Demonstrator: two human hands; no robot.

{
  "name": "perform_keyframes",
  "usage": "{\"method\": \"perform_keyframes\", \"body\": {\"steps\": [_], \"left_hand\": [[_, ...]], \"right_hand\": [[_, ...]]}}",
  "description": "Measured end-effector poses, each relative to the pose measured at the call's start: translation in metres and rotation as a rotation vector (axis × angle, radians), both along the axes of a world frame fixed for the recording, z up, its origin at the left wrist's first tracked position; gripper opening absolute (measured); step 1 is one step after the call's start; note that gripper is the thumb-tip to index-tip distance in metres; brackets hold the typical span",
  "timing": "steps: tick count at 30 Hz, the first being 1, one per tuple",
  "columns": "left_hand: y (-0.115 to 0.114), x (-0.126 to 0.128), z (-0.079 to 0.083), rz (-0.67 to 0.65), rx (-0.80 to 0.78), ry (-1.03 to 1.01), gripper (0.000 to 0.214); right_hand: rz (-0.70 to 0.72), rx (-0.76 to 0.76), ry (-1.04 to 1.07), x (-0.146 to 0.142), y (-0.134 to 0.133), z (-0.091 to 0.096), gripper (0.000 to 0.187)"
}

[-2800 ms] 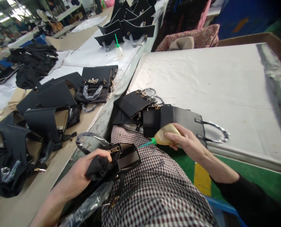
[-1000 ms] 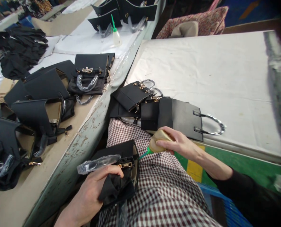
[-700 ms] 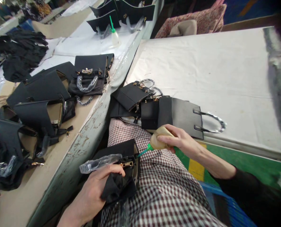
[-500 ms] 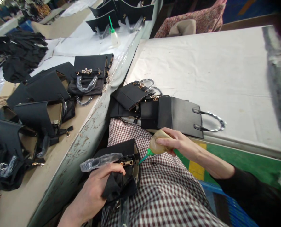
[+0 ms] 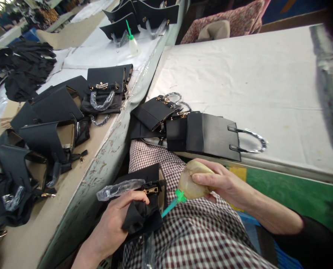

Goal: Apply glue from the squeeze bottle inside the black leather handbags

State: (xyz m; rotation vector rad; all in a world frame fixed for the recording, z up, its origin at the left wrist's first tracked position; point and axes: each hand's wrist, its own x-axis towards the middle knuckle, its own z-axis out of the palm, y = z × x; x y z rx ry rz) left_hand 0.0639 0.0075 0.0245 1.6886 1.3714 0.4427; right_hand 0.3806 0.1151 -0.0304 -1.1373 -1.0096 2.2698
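Note:
On my lap, over a checked cloth (image 5: pixel 194 239), lies a small black handbag (image 5: pixel 144 173) with a gold clasp and a plastic-wrapped handle (image 5: pixel 120 189). My left hand (image 5: pixel 112 220) is closed on the handbag, its fingers gripping black material below the clasp. My right hand (image 5: pixel 219 181) grips a yellowish squeeze bottle (image 5: pixel 193 183) with a green nozzle, tilted down to the left. The nozzle tip is at the handbag's right edge, low down; whether it touches is hard to tell. Part of the handbag is hidden by my left hand.
Several finished-looking black handbags (image 5: pixel 211 134) lie on the white-covered table (image 5: pixel 239 82) ahead. On the left bench (image 5: pixel 90 164) sit more black bags (image 5: pixel 43 138), a pile of black fabric (image 5: pixel 29 67) and another green-nozzled bottle (image 5: pixel 133 45). A blue crate-like object (image 5: pixel 285 257) is at lower right.
My right hand and the squeeze bottle have moved down and nearer, so the nozzle tip has gone from beside the clasp to lower along the handbag's edge. My left hand stays nearly still.

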Motion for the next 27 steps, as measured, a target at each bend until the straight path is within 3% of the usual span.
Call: {"method": "perform_keyframes", "body": {"steps": [5,17,21,27], "left_hand": [[0.001,0.001,0.001,-0.024,0.003,-0.008,0.033],[0.004,0.002,-0.002,-0.061,0.036,-0.001,0.039],[0.004,0.002,-0.002,-0.062,0.019,0.003,0.036],[0.003,-0.001,-0.005,-0.009,-0.021,-0.006,0.034]], "right_hand": [[0.017,0.02,-0.06,0.007,0.004,-0.007,0.039],[0.083,0.307,-0.37,0.003,0.035,-0.03,0.034],[0.113,0.41,-0.475,0.001,0.037,-0.021,0.034],[0.106,0.205,-0.186,0.01,0.032,0.003,0.036]]}}
